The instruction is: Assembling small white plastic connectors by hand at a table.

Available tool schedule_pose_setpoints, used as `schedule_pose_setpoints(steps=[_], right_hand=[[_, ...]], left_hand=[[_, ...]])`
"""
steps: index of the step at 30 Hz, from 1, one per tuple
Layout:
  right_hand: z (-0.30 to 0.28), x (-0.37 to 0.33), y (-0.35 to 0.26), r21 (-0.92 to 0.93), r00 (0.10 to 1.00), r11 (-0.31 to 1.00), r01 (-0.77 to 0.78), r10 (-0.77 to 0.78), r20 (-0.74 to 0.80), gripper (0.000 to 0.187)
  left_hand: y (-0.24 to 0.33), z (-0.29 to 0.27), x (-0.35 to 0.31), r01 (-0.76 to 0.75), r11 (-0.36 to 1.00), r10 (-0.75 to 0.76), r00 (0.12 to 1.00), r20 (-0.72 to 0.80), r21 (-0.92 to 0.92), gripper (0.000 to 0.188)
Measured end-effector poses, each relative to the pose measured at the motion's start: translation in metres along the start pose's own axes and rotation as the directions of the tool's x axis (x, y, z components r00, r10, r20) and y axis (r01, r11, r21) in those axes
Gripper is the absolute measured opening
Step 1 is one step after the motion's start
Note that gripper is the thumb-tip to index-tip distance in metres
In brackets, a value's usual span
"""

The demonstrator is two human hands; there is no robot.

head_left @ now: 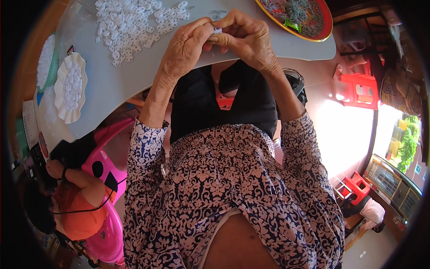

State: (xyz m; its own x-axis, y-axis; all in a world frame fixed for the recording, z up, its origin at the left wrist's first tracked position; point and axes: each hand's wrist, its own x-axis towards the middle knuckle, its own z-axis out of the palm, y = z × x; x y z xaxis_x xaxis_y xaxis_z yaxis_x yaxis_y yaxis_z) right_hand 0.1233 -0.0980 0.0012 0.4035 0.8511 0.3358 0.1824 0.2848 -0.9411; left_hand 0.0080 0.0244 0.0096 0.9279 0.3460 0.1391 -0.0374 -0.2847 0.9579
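My left hand [186, 47] and my right hand [248, 38] meet over the near edge of a grey table [116, 85]. Together their fingertips pinch one small white plastic piece [217, 31]. Just beyond my left hand lies a loose heap of several similar white plastic pieces [130, 22] on the tabletop. Both forearms come up from the lower edge in blue-and-white patterned sleeves.
A red round tray [324, 24] with grey and green bits sits at the table's far right. A white scalloped dish [69, 87] of white pieces stands at the left. Another person in orange [80, 201] sits on a pink chair lower left. Red plastic stools [358, 89] stand at right.
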Motion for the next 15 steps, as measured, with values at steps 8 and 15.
schedule_pose_setpoints(steps=[8,15], right_hand=[[0.001,0.002,-0.002,0.029,1.0,0.999,0.02,-0.021,0.013,0.014],[-0.003,0.007,0.001,-0.005,0.998,0.998,0.061,-0.061,0.026,0.015]], left_hand=[[-0.004,0.002,0.002,-0.227,0.968,0.231,0.972,-0.033,0.104,0.03],[-0.017,0.0,0.009,-0.036,0.987,0.029,0.999,-0.042,-0.159,0.031]])
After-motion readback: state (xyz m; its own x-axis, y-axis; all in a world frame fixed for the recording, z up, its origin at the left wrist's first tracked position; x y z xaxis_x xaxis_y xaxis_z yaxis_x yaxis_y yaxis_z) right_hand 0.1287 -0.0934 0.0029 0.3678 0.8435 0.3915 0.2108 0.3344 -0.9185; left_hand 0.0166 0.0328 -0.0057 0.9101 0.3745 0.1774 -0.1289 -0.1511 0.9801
